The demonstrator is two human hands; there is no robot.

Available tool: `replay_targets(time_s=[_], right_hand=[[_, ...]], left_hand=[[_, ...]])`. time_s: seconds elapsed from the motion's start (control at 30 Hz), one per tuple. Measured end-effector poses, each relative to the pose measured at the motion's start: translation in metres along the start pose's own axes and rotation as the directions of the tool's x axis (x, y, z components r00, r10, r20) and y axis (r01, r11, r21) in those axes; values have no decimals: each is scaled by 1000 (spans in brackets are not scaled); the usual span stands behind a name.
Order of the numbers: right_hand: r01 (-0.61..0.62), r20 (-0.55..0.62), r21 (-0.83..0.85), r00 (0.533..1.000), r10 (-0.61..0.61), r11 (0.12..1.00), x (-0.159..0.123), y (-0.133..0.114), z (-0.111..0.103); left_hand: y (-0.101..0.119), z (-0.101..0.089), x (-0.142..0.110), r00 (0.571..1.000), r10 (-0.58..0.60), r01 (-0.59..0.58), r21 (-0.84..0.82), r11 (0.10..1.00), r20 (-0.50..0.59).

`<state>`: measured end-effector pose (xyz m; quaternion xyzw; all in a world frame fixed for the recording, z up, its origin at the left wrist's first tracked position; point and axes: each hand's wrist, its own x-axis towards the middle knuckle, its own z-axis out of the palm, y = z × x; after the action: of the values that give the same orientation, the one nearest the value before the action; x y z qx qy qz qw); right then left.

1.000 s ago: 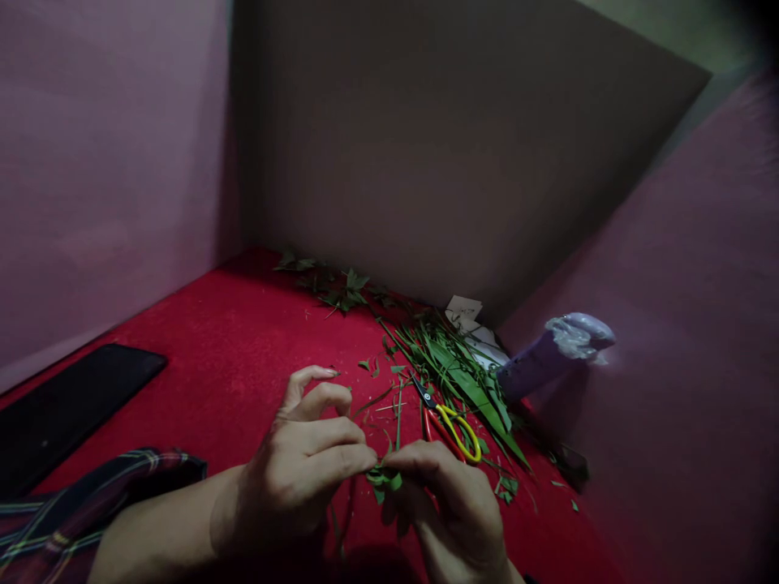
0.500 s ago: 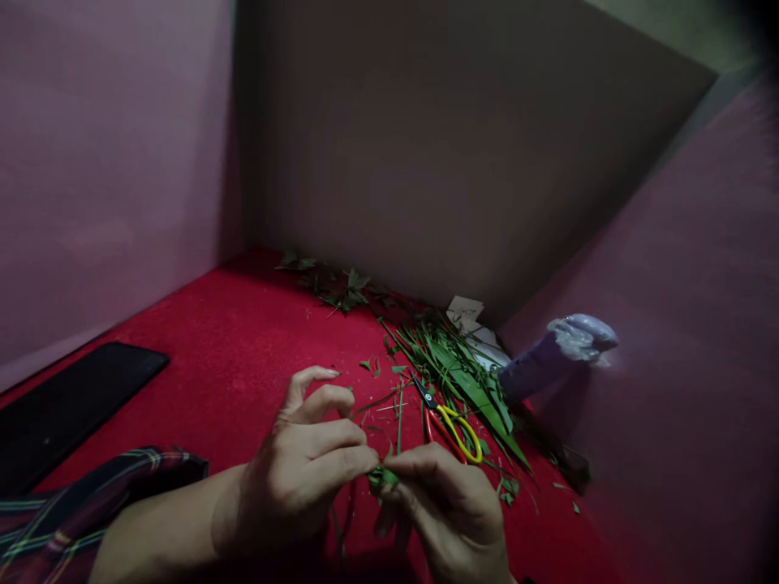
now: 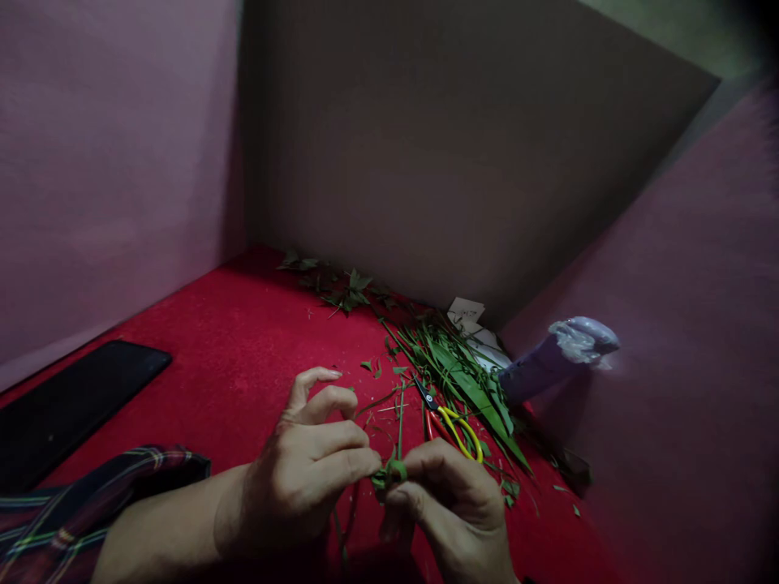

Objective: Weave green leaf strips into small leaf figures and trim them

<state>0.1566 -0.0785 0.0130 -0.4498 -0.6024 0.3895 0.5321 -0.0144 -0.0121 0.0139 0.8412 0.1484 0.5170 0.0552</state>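
Note:
My left hand (image 3: 310,470) and my right hand (image 3: 454,507) meet low in the middle of the view over a red cloth (image 3: 231,349). Both pinch a small folded green leaf piece (image 3: 389,473) between their fingertips. The left index and middle fingers are raised and curled, the others press the leaf. A thin stem hangs down below the hands. Yellow-handled scissors (image 3: 454,422) lie just beyond my right hand.
A pile of long green leaves (image 3: 462,373) lies behind the scissors, with darker leaves (image 3: 341,288) further back. A purple wrapped object (image 3: 553,357) leans at the right. A black flat slab (image 3: 66,405) lies at the left. Cardboard walls enclose the area.
My right hand has shifted a little, its fingers curling tighter over the leaf piece. My left hand has hardly moved.

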Motion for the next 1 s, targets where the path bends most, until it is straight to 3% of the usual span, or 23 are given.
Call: replay_targets(time_s=[0.13, 0.33, 0.47, 0.73, 1.0], right_hand=[[126, 18, -44, 992, -125, 991, 0, 0, -1], [340, 103, -78, 938, -331, 937, 4, -1, -5], [337, 103, -114, 940, -327, 934, 3, -2, -5], [153, -26, -107, 987, -157, 982, -1, -9, 4], [296, 17, -262, 953, -303, 918, 2, -7, -3]], left_hand=[[1, 0, -2, 1000, -9, 9, -16, 1000, 9], [0, 1, -1, 1000, -12, 12, -16, 1000, -1], [-1, 2, -1, 1000, -21, 21, -27, 999, 3], [0, 1, -1, 1000, -24, 24, -13, 1000, 4], [0, 0, 0, 1000, -29, 29, -10, 1000, 12]])
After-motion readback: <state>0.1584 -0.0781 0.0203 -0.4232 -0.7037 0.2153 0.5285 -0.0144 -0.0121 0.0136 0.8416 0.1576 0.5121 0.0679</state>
